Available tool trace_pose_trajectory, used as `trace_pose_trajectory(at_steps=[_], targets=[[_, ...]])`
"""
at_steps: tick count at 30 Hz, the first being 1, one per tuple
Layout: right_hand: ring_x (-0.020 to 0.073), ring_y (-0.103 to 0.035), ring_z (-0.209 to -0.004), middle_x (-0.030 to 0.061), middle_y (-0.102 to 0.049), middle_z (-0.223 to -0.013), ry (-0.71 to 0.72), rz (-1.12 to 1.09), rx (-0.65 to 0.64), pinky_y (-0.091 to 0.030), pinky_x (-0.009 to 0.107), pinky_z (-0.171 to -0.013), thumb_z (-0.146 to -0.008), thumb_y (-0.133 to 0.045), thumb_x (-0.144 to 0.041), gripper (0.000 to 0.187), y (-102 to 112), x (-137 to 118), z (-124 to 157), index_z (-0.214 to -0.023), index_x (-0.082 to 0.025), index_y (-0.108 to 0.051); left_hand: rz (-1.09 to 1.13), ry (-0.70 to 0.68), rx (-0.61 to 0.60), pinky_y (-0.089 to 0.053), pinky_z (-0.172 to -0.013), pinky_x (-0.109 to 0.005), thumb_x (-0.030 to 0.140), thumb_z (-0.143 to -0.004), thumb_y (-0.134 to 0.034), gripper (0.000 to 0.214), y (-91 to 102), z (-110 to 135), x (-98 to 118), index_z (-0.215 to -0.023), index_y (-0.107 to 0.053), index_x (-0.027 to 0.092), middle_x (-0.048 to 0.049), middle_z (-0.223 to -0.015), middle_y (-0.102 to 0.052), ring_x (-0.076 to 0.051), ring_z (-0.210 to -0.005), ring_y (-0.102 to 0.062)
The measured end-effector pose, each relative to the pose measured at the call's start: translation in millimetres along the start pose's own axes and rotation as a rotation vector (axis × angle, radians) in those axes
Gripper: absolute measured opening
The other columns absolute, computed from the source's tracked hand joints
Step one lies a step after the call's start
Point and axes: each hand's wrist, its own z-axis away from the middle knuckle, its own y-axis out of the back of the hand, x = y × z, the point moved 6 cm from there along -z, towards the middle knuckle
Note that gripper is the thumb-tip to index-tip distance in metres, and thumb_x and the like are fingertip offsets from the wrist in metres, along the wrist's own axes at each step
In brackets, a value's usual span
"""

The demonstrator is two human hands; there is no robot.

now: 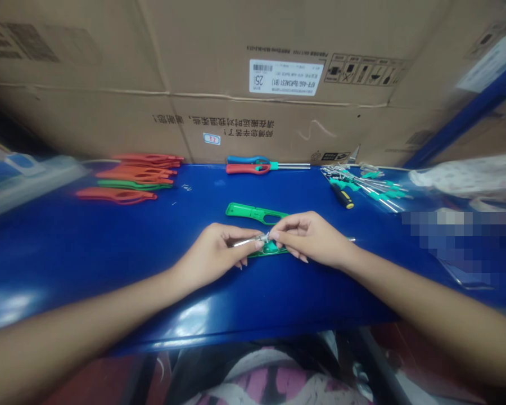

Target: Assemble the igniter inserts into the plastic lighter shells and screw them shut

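Note:
My left hand (206,256) is closed on a slim, clear-and-silvery lighter insert (242,243), held between thumb and fingers. At the insert's right end, a small white piece (266,237) meets the fingertips of my right hand (314,239), which is pinched there. Directly beneath both hands lies a green lighter shell half (272,251), mostly covered by my fingers. A metal tip (352,240) shows beyond my right wrist. The other green shell half (247,211) lies just behind my hands, its trigger loop partly behind my right hand.
Orange handle shells (118,194) and a green one (130,184) are stacked at left. Two assembled lighters (253,168) lie by the cardboard box (219,67). Metal lighter tubes (382,194) and a black-and-yellow screwdriver (342,196) lie at right on the blue table (152,304).

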Motion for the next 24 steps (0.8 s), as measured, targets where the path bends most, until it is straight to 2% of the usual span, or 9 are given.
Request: trace_pose_trajectory(at_steps=[11, 19, 24], targets=[[0.0047, -0.048, -0.042, -0.0022, -0.062, -0.059, 0.012, -0.024, 0.022, -0.039, 0.018, -0.039, -0.076, -0.078, -0.044, 0.033, -0.9, 1.6, 0.1, -0.082, -0.013, -0.069, 0.031, -0.031, 0.018, -0.053, -0.052, -0.02, 0.039, -0.085, -0.073, 0.036, -3.7, 2.3, 4.1, -0.111, -0.078, 0.015, -0.0051, -0.079, -0.077, -0.011, -0.056, -0.06], [0.0063, -0.048, -0.036, -0.004, -0.058, -0.047, 0.05, -0.04, 0.009, -0.042, 0.02, -0.041, -0.078, -0.076, -0.05, 0.037, -0.2, 3.1, -3.9, -0.076, -0.014, -0.067, 0.052, -0.032, 0.005, -0.052, -0.049, -0.018, 0.039, -0.087, -0.071, 0.035, -1.6, -1.1, 2.3, -0.113, -0.077, 0.016, -0.0023, -0.067, -0.072, -0.01, -0.054, -0.059], [0.0064, -0.05, -0.039, -0.0028, -0.062, -0.055, 0.068, -0.047, 0.018, -0.045, 0.02, -0.041, -0.077, -0.076, -0.053, 0.04, 0.6, 3.5, -3.8, -0.082, -0.014, -0.069, 0.041, -0.031, 0.01, -0.052, -0.049, -0.017, 0.036, -0.087, -0.072, 0.033, -1.4, -0.4, 1.4, -0.112, -0.077, 0.016, -0.0017, -0.066, -0.071, -0.009, -0.054, -0.06]])
